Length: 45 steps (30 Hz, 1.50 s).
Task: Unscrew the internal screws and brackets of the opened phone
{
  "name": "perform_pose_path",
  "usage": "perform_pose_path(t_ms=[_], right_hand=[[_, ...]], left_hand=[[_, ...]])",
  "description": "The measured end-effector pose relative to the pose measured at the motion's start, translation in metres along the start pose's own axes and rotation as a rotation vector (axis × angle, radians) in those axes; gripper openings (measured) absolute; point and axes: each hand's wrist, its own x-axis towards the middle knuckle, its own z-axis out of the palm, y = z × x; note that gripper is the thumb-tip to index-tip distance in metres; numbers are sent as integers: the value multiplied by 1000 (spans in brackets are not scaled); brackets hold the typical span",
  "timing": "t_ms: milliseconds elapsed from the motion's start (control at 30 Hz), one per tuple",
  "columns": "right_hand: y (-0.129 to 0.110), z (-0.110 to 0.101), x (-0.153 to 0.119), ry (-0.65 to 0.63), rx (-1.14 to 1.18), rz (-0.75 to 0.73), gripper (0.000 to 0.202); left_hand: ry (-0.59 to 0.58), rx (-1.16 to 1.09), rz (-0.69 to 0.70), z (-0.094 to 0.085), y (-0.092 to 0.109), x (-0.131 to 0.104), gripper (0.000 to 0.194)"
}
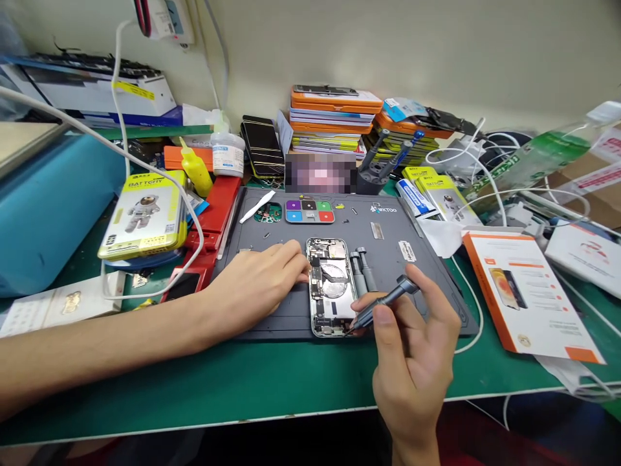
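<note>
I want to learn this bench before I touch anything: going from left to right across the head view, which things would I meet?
Blue object, yellow bottle, white jar, opened phone, silver strip, orange-and-white box.

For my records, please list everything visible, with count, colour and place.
open phone: one, silver, mat's front
screwdrivers: three, grey, one held, two beside phone
filled tool holder: one, dark, back
mat: one, grey, on table
table: one, green, underneath
small tray: one, multicoloured, mat's back
battery boxes: several, yellow, both sides
orange-edged box: one, white, right
jar: one, white, back left
bottle: one, green, back right
stacked boxes: several, mostly orange, back
cables: several, white, both sides
large object: one, blue, left
smaller items: uncounted, mixed colours, around
left hand: one, bare, at phone
right hand: one, bare, on screwdriver
</note>
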Motion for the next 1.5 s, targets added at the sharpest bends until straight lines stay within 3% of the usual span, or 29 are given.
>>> perform_pose_path(t_ms=[200,533,700,867,1100,1233,1333,1500], right_hand=[[-1,0,2,-15,-68,-16,54],[-2,1,0,41,71,-50,52],[2,1,2,-19,58,-195,62],[6,1,-1,-147,-68,-165,48],[-2,-1,2,-51,-102,-189,51],[-6,0,3,70,50,-98,50],[-7,-1,4,169,184,25,46],[-12,-2,5,158,347,195,40]], left_hand=[[13,130,-22,5,1,-2,24],[99,-98,-71,6,-8,-1,24],[179,-158,-93,8,-9,0,23],[273,-272,-95,2,-5,1,27],[110,-669,126,-1,-4,-2,25],[120,-816,190,1,-5,-2,18],[232,-920,266,3,-6,-2,13],[385,-870,354,5,-9,-2,7]])
